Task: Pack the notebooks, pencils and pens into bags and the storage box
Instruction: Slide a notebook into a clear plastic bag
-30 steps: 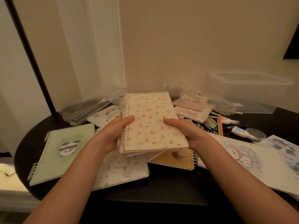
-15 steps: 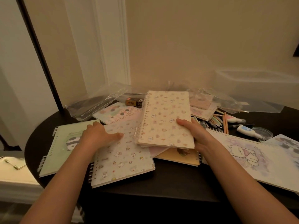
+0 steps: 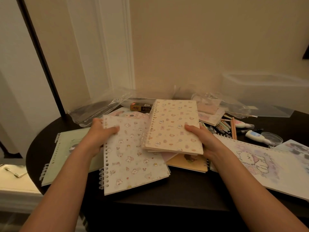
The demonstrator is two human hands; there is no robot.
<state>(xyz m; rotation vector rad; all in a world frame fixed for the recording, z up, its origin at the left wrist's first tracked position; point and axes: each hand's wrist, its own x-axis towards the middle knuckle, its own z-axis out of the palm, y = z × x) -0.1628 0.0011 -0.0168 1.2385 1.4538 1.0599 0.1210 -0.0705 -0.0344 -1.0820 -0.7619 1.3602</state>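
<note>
My right hand grips a small stack of spiral notebooks topped by a cream patterned notebook, held just above the table. My left hand grips the upper left edge of a larger white animal-print notebook and lifts that edge. A green panda notebook lies to the left, an orange notebook under the stack, and a large cat-drawing notebook to the right. Pencils and pens lie in a heap behind it. Clear plastic bags and a translucent storage box sit at the back.
The round dark table stands against a beige wall. A small brown box lies at the back centre. Correction-tape dispensers and a small clear dish sit at the right. More notebooks lie under a crumpled bag.
My left hand let go of the cream stack, moved left, and took hold of the white animal-print notebook, raising its edge. My right hand keeps the stack.
</note>
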